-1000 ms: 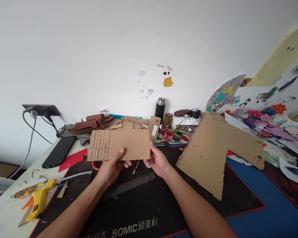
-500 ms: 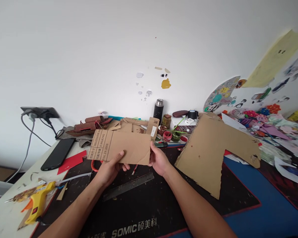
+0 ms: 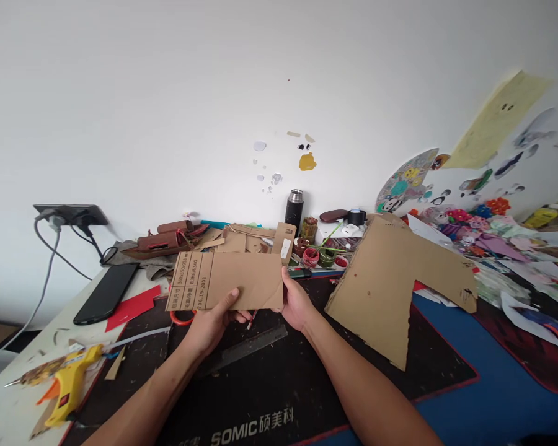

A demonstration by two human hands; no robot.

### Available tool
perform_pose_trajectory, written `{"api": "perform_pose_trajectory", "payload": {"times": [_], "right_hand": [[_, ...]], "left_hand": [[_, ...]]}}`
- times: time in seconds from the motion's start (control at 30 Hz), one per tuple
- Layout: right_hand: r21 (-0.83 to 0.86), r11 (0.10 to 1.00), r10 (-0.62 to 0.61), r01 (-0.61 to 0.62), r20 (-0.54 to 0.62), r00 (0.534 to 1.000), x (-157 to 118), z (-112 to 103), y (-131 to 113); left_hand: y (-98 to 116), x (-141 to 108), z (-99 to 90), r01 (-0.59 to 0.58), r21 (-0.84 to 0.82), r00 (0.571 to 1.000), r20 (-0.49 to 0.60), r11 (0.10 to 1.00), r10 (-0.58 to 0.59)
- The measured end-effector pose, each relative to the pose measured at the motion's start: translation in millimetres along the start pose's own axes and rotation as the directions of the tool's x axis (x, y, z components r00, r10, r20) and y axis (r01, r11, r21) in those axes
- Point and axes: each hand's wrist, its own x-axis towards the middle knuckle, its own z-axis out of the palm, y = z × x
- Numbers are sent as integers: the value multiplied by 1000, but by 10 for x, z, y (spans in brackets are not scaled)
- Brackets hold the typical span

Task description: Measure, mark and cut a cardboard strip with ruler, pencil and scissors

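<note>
A flat rectangular cardboard piece (image 3: 246, 279), with printed black lines and text at its left end, is held up above the black mat. My left hand (image 3: 216, 319) pinches its lower edge, thumb on the front face and fingers behind. At its right end my right hand (image 3: 295, 300) grips the edge near the lower corner, thumb pointing up. Beneath the hands a clear ruler (image 3: 255, 345) lies on the mat. Orange-red handles (image 3: 181, 319) show partly under the cardboard's lower left edge.
A large cut cardboard sheet (image 3: 381, 279) lies on the right. On the left are a yellow glue gun (image 3: 69, 384), red paper (image 3: 132, 306) and a black phone (image 3: 106, 293). Behind stand a black bottle (image 3: 294, 210) and paint jars (image 3: 311, 256).
The cardboard piece has tilted to nearly level, its left end slightly lower. Both hands keep their hold. The camera view has shifted slightly.
</note>
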Motion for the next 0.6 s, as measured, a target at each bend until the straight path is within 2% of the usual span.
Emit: {"api": "perform_pose_trajectory", "payload": {"times": [0.4, 0.6], "right_hand": [[-19, 1000, -23, 23, 8, 1000, -29, -19, -140], [-23, 999, -33, 33, -1, 999, -26, -19, -151]], "left_hand": [[-19, 123, -61, -57, -95, 992, -118, 994, 46], [-4, 125, -71, -49, -114, 991, -132, 992, 34]]}}
